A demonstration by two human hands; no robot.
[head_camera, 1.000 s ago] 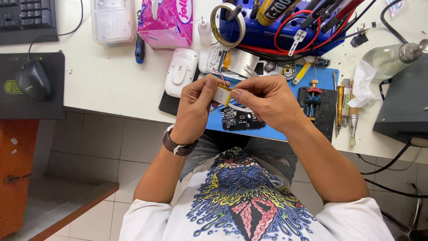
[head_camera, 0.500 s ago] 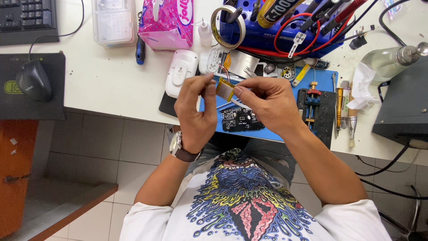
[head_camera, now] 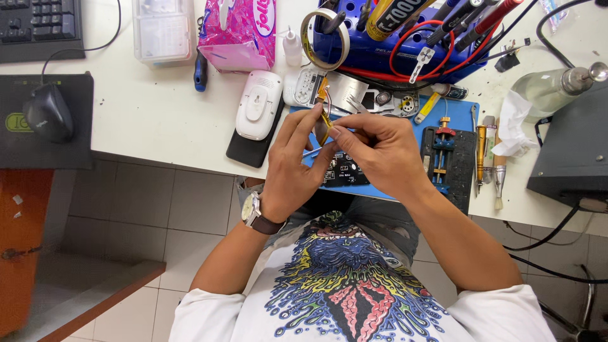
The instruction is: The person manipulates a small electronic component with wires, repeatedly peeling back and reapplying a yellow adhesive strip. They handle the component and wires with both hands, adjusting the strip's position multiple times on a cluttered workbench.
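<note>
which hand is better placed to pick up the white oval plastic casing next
Left, probably. The left hand sits right beside the white oval plastic casing, on that side of the desk. The right hand is farther away, pinching the small yellow strip with its fingers.

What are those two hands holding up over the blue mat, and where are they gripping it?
A small yellowish strip, pinched between fingertips of the left hand and right hand at its lower end. What it is cannot be told.

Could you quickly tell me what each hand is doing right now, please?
Left hand: closed, pinching the small yellow strip.
Right hand: closed, fingertips pinching the same strip.
</note>
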